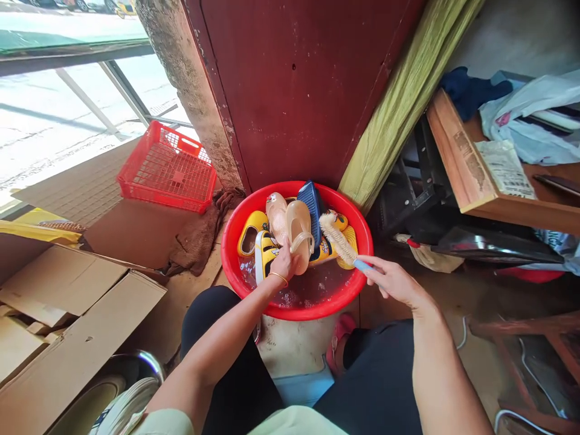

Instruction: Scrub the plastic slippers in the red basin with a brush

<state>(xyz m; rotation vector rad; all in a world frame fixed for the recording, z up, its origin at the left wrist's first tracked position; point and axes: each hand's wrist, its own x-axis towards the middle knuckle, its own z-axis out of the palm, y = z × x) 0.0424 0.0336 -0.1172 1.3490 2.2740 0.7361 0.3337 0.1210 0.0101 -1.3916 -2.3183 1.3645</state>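
My left hand (284, 263) grips a beige flip-flop (296, 220) by its strap end, above a red basin (296, 311) of dark, slightly foamy water. Behind it leans another pinkish-beige slipper (277, 212). In my right hand (393, 281) is a scrub brush (338, 237) with pale bristles and a light blue handle; its head is over the basin's right side, apart from the flip-flop. Also in the basin are a yellow clog (248, 235), a yellow-and-white shoe (263, 257), a dark blue slipper (309, 202) and more yellow footwear at the right.
A red plastic crate (167, 172) stands on cardboard at the left, near a brown cloth (194, 241). Open cardboard boxes (81, 338) lie closer. A dark red door (308, 90) rises behind the basin. At the right are a green curtain (399, 115) and a wooden drawer (462, 157).
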